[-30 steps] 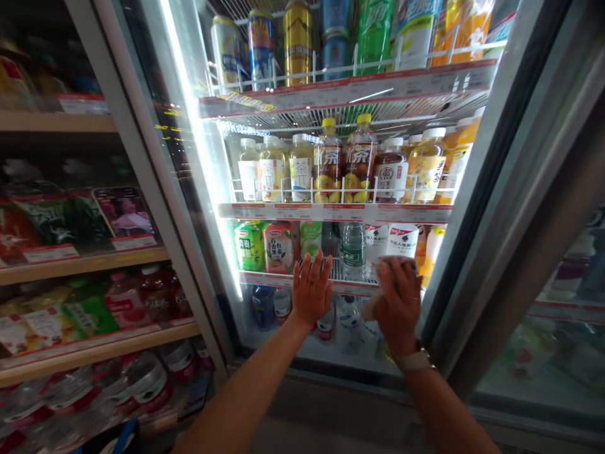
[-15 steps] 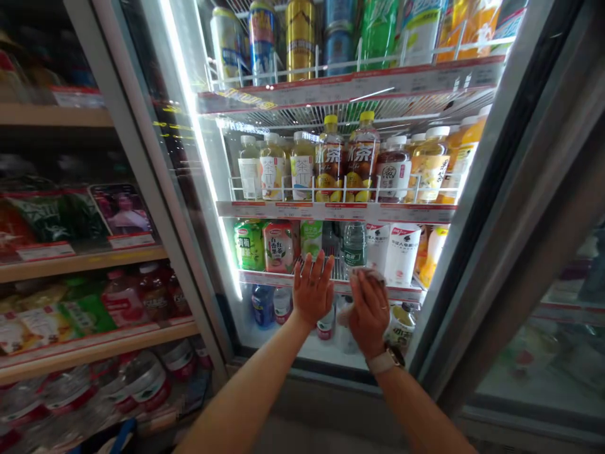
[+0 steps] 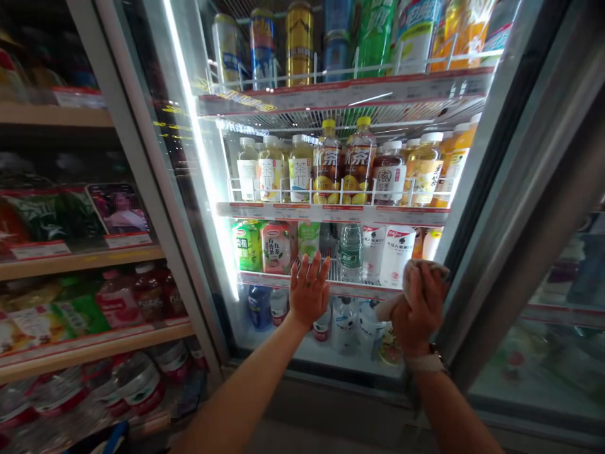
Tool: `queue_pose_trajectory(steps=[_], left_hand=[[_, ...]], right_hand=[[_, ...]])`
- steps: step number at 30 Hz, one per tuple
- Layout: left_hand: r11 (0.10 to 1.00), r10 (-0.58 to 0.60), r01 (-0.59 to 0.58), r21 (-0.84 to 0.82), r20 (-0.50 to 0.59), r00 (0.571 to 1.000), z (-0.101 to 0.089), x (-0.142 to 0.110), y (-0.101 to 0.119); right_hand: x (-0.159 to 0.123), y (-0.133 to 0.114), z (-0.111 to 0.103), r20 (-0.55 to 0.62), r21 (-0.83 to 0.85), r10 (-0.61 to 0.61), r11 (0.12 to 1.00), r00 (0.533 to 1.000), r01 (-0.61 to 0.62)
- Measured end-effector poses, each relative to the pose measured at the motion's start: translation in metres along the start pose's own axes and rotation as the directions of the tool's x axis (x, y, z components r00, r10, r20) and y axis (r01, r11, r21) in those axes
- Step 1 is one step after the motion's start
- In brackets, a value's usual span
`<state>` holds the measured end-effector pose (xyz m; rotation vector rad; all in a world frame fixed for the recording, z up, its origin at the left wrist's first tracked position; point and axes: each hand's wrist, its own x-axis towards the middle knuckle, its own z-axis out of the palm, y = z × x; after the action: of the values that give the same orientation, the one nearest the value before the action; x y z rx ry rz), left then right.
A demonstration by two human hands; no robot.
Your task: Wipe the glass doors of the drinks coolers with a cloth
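My left hand [image 3: 309, 290] is raised with its fingers spread, and its palm appears to lie flat on the glass door [image 3: 283, 321] of a lit drinks cooler. To the right, my right hand [image 3: 418, 312] is closed on a crumpled greyish cloth [image 3: 438, 271], by the door's right side. A watch [image 3: 435, 356] sits on the right wrist. Behind the glass, a green-labelled water bottle [image 3: 350, 252] stands between the hands, and a white carton [image 3: 397, 252] is partly hidden by the right hand.
Metal door frames [image 3: 501, 239] run along the cooler's right side. Inside are a row of tea bottles [image 3: 328, 164] and cans [image 3: 299, 44] on wire shelves. At the left, wooden shelves [image 3: 94, 255] hold packaged drinks, large water bottles [image 3: 137, 378] and a phone-like screen [image 3: 118, 208].
My right hand has moved right with the cloth, from in front of the water bottle to near the door's right edge. The left hand stays in nearly the same place.
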<state>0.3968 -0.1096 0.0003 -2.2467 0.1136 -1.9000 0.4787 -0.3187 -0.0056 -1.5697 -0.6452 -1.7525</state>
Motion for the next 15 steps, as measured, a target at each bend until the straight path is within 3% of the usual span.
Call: queue_pose_trajectory(steps=[4,7,11,15], left_hand=[[1.000,-0.018,0.018,-0.001,0.015,1.000,0.001,-0.002,0.000],[1.000,-0.024,0.024,0.002,0.032,0.999,0.001,-0.002,0.001],[1.000,-0.019,0.019,0.008,0.026,0.999,0.000,-0.001,0.002],[1.000,-0.011,0.011,0.013,0.009,1.000,0.000,0.000,0.002]], right_hand=[[0.011,0.010,-0.001,-0.092,-0.026,0.137,0.990,0.986,-0.140],[0.009,-0.008,0.006,-0.074,-0.022,0.146,0.989,0.987,-0.148],[-0.012,-0.052,0.020,0.059,0.036,0.043,0.998,0.997,-0.045],[-0.037,-0.086,0.027,0.231,0.121,-0.097,0.990,0.968,0.070]])
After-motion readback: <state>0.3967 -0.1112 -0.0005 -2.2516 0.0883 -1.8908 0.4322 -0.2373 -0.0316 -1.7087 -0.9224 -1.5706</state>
